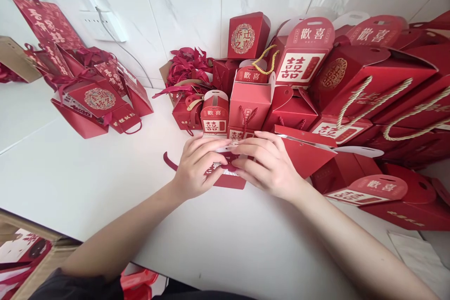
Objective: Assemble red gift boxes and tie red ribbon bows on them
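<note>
A red gift box (230,182) stands on the white table in front of me, largely covered by my hands. My left hand (201,166) reaches over it from the left, thumb and fingers pinched on a dark red ribbon (229,167). From the other side my right hand (269,165) pinches the same ribbon, so the fingertips of both hands nearly meet above the box. One loose ribbon end sticks out to the left of my left hand. How the ribbon is looped is hidden by the fingers.
Many red gift boxes, some with cord handles (374,103), crowd the right and back. A heap of dark red ribbons (190,68) lies at the back. Ribboned boxes (100,98) stand on the left. A wall socket (103,26) with a cable sits behind the white table (105,178).
</note>
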The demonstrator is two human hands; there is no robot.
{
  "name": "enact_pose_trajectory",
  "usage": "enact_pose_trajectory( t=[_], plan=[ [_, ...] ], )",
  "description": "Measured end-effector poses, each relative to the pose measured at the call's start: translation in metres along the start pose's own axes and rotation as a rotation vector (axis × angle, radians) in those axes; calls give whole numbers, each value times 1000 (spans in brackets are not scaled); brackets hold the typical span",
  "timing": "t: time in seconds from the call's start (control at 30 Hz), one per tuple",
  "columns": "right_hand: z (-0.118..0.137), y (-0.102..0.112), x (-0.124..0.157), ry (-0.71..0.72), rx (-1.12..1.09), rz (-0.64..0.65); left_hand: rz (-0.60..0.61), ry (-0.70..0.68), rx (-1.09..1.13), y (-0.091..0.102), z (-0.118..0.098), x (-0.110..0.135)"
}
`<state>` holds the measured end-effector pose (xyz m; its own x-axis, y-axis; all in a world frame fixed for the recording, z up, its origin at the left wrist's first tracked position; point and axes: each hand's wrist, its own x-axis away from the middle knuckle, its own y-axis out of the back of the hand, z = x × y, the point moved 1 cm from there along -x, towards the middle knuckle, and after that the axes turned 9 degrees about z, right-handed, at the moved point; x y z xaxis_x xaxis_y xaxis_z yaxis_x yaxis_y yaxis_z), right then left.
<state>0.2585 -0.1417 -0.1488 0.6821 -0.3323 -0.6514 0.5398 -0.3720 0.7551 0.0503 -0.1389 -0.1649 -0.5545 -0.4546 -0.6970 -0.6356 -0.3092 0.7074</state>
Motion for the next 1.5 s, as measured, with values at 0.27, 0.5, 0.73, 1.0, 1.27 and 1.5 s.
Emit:
enact_pose_trajectory(
  t=[0.27,0.5,0.73,1.0,1.27,1.5],
  plan=[
    [6,-1,-1,-82,7,-22,26,-22,10,0,4,1],
    [14,1,-3,-98,-65,-67,52,-46,29,4,3,0],
    [7,14,-6,-20,-274,130,-23,-93,46,7,4,-2],
    [-1,12,-2,-74,-337,172,23,-132,116,8,6,-4],
    [-4,14,-2,-28,-424,168,24,-145,137,9,7,-4],
    [-4,14,-4,-36,-486,170,32,-102,149,4,9,-3]
  ],
)
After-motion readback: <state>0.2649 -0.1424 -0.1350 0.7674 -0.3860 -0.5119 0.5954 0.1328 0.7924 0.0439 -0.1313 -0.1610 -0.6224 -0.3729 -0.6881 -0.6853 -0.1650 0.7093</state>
